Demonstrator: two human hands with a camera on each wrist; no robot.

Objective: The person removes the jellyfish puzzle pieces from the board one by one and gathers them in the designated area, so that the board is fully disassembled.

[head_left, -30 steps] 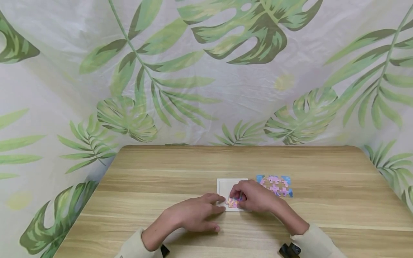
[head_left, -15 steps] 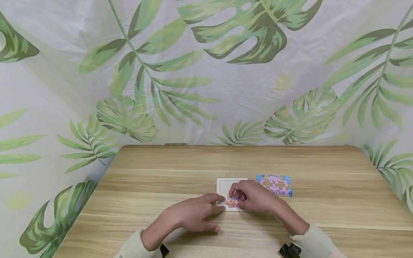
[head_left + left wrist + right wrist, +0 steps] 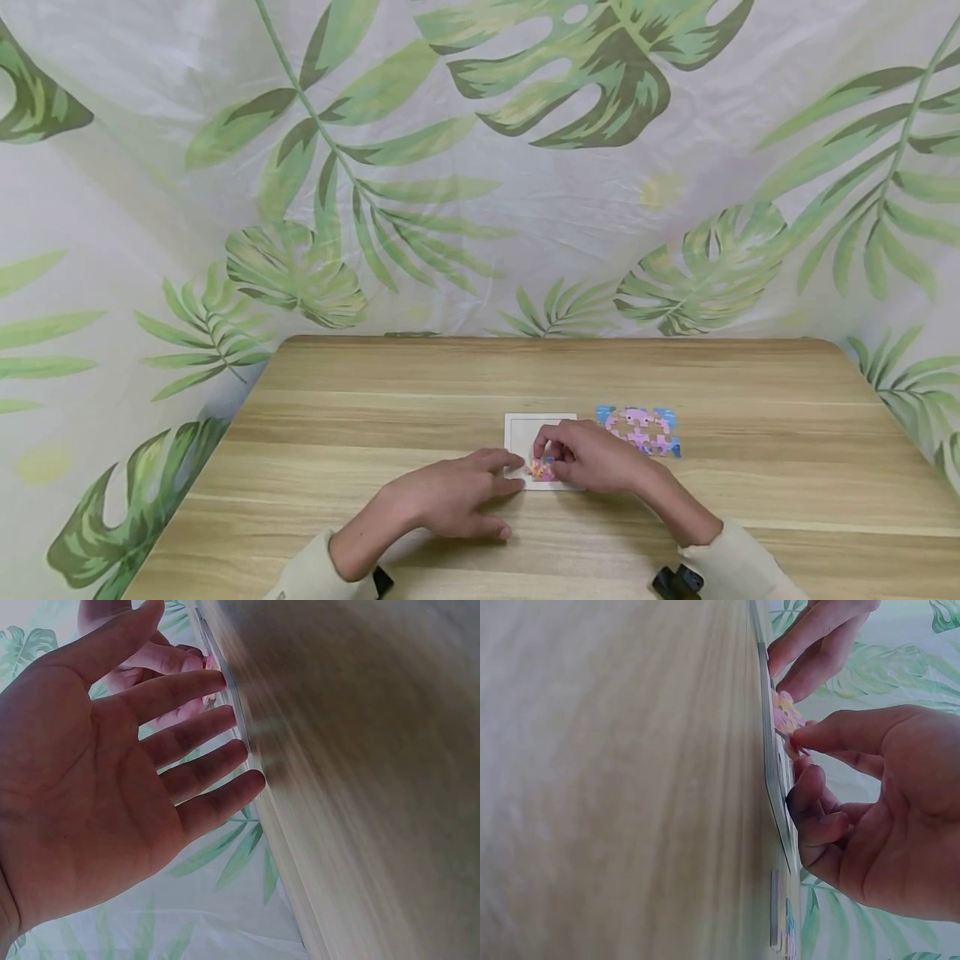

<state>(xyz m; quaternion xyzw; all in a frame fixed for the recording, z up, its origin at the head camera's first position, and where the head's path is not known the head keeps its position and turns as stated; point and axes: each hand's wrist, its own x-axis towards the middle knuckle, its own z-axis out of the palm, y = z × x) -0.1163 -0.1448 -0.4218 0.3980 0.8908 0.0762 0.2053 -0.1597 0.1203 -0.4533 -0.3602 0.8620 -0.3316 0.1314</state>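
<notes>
Thumb and index finger of my right hand (image 3: 596, 460) pinch a small pink and orange jigsaw puzzle piece (image 3: 786, 716), tilted up over the white puzzle tray (image 3: 522, 437). Its other fingers are curled against the tray in the right wrist view. More orange and purple colour shows at the tray's front (image 3: 542, 472), partly covered by that hand. My left hand (image 3: 459, 500) lies at the tray's left side, fingers loosely straight, fingertips right at its edge. In the left wrist view the left palm (image 3: 90, 780) holds nothing.
Right of the tray, a group of pink and blue puzzle pieces (image 3: 639, 431) lies on the wooden table (image 3: 375, 375). A leaf-print curtain (image 3: 420, 208) hangs behind the table's back edge.
The orange and purple puzzle piece has shifted and turned slightly under the right fingers. Both hands otherwise stay in place.
</notes>
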